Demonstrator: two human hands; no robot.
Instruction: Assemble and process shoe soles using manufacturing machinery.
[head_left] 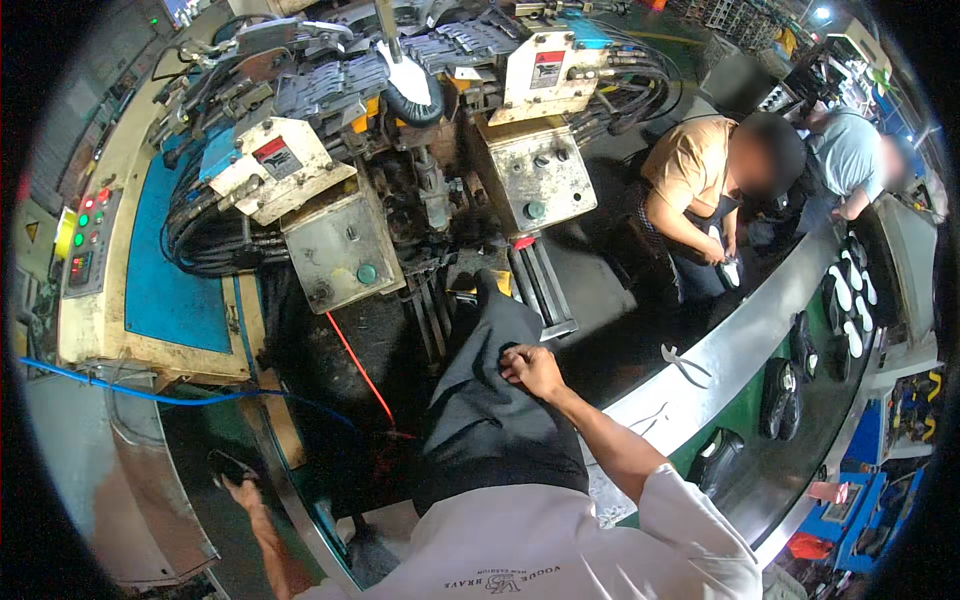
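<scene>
At the lower left, my left hand (242,490) is closed around a black shoe (229,465), held low over a dark green surface. My right hand (535,371) is in front of my body, over the dark cloth on my leg (490,400). Its fingers are curled in, and nothing shows sticking out of them. Ahead stands a large machine with two worn metal control boxes (343,255). Between its upper parts sits a shoe with a white sole (408,85), sole facing up.
Pliers (686,364) and a thin metal tool (650,418) lie on the metal ledge to my right. Beyond it, a green conveyor (745,400) carries several black shoes (779,398) and white-soled ones. Two people work at the right; one (690,165) holds a shoe. A blue hose (180,398) crosses at left.
</scene>
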